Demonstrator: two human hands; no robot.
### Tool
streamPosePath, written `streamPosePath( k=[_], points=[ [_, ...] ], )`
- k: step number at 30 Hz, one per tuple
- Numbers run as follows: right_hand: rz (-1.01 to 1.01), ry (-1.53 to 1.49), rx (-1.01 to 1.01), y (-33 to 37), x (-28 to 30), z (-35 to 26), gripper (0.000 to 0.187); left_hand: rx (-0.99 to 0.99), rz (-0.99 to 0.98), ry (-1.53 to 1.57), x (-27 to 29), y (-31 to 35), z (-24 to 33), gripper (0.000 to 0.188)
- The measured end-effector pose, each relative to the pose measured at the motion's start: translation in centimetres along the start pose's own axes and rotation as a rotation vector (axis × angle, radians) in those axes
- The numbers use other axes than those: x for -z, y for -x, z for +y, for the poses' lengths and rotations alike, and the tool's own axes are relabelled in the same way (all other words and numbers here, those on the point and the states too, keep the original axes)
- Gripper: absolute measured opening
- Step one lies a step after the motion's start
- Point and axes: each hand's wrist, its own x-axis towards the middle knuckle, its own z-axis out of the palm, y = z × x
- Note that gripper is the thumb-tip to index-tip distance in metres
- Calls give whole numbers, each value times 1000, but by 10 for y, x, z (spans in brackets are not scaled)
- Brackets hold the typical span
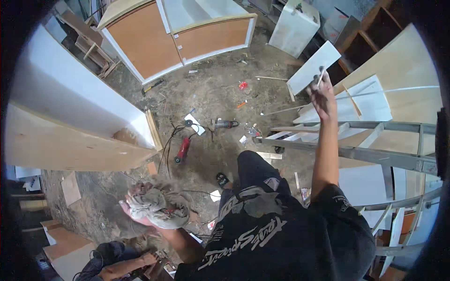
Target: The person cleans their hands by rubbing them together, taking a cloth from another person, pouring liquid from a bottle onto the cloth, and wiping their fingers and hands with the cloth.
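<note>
My left hand (135, 211) is out at the lower left, its fingers wrapped round a crumpled grey-beige rag (161, 206). The bunched cloth covers most of the palm. At the upper right, my right hand (323, 98) is raised with the arm stretched out. Between its bent fingers is a short, thin, pale stick (321, 76); I cannot make out its exact kind. Behind that hand stands a white panel (309, 65), leaning among other boards.
A metal ladder (361, 153) lies across the right side. On the floor are a red corded power tool (183, 150), a grey one (225, 124), cables and scraps. A large cabinet (140, 42) stands at the back, a white panelled piece (70, 89) at left. Another person's arm (124, 269) shows lower left.
</note>
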Motion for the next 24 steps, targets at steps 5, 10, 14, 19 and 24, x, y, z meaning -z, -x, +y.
streamPosePath(
  k=[5, 10, 14, 19, 24],
  points=[
    [576, 1985, -91, 2, 148, 116, 54, -17, 496, -50, 16, 4, -12, 57],
    [297, 1396, -381, 88, 159, 198, 28, 27, 249, 89, 43, -26, -40, 63],
    [292, 1551, -568, 110, 116, 231, 52, 2, 241, 74, 57, -73, -65, 62],
    [477, 1436, -590, 82, 122, 276, 61, 162, 269, -26, 77, -151, -81, 61],
    [455, 1227, -757, 15, 119, 289, 58, 230, 316, -45, 92, -229, -128, 61]
  ],
)
